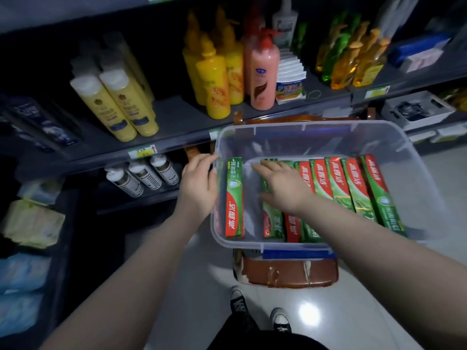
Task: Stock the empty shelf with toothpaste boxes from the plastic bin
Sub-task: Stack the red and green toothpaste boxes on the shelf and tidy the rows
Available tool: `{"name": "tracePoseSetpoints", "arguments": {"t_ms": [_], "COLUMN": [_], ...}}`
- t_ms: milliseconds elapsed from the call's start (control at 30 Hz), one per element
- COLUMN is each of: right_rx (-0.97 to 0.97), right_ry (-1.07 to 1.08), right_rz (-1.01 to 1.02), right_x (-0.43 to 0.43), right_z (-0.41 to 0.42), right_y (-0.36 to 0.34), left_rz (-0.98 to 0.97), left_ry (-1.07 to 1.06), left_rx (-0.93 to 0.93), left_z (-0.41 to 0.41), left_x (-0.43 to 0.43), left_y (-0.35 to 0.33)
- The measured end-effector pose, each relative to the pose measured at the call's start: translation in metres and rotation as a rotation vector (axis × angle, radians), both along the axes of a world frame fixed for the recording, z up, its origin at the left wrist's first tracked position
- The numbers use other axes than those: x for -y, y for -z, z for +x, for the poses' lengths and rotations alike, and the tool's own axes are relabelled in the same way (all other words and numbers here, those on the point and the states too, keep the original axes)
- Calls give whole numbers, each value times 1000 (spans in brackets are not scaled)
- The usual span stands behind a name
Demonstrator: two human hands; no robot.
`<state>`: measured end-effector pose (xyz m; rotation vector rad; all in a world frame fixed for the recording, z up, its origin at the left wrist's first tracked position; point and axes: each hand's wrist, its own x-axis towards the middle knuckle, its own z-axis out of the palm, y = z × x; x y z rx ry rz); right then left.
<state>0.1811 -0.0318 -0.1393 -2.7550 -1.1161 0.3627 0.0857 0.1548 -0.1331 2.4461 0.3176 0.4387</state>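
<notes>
Plastic bin rim (pixel 303 125) meets relaxed left fingers (pixel 205 159); right fingers (pixel 264 170) lie spread flat on toothpaste boxes (pixel 338 184).

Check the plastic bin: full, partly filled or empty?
Partly filled. The plastic bin holds a row of toothpaste boxes on its right side, one lone box against its left wall, and bare floor between.

Clear plastic bin (pixel 313 137), glossy toothpaste boxes (pixel 338 183)

Green-red toothpaste boxes (pixel 353 188), flat in clear bin (pixel 303 126)
</notes>
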Motion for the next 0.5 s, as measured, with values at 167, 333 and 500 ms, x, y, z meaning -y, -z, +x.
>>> {"name": "tracePoseSetpoints", "arguments": {"t_ms": [167, 333, 500], "right_rx": [65, 173, 241], "right_ry": [-278, -383, -530], "right_rz": [-161, -170, -204], "right_x": [-40, -43, -47], "right_z": [10, 10, 17], "right_y": [17, 29, 28], "left_rz": [-1, -65, -86], "left_ry": [40, 34, 38], "left_rx": [70, 62, 57], "left_z": [-8, -10, -8], "left_x": [-19, -26, -21], "left_y": [7, 7, -4]}}
